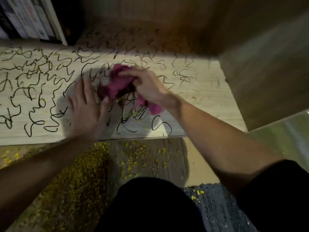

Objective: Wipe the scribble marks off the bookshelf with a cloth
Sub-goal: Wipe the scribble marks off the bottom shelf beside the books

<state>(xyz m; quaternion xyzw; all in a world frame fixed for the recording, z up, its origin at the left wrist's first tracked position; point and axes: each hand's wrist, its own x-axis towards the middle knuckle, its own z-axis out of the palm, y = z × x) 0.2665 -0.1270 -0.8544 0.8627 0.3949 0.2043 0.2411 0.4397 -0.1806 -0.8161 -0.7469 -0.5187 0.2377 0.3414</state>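
A light wooden bookshelf board (200, 97) lies in front of me, covered with black scribble marks (33, 91). A crumpled magenta cloth (120, 84) sits on the board near its middle. My right hand (147, 84) grips the cloth from the right, fingers curled over it. My left hand (85, 104) is blurred; its fingers are spread flat on the board just left of the cloth, and the thumb touches the cloth's lower left edge. The marks under both hands are hidden.
Several books (28, 19) stand at the back left of the shelf. A wooden side panel (260, 67) rises on the right. Yellow crumbs (133, 158) litter the floor below the board's front edge, with a grey-blue rug (217, 206) beside my dark-clothed knees.
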